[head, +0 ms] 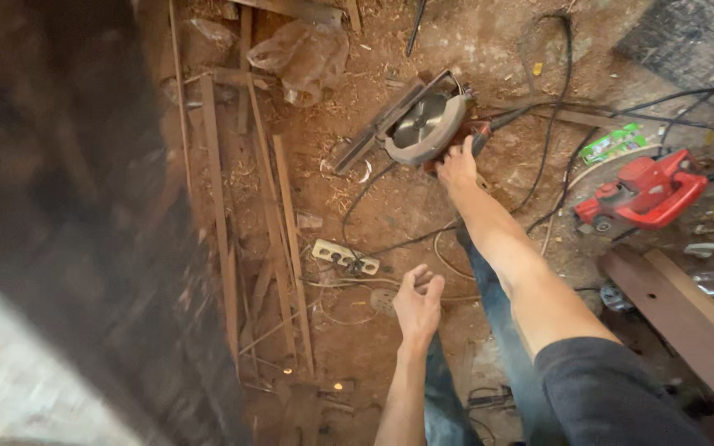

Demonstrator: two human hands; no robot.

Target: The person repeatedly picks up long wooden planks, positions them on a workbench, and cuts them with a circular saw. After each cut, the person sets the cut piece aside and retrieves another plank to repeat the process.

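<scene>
A circular saw [420, 124] lies on its side on the dusty dirt floor, its round blade guard facing up. My right hand [458, 162] reaches down and rests on the saw's handle; whether the fingers are closed around it is hidden. My left hand [417, 302] hangs in the air above the floor with fingers loosely curled and apart, holding nothing. It is above a white power strip [345, 256].
Thin wooden strips [283, 239] lie scattered on the left. Black cables [555, 107] snake across the floor. A red power tool [648, 192] sits at right beside dark wooden boards [687, 322]. A large blurred dark surface [68, 206] fills the left side.
</scene>
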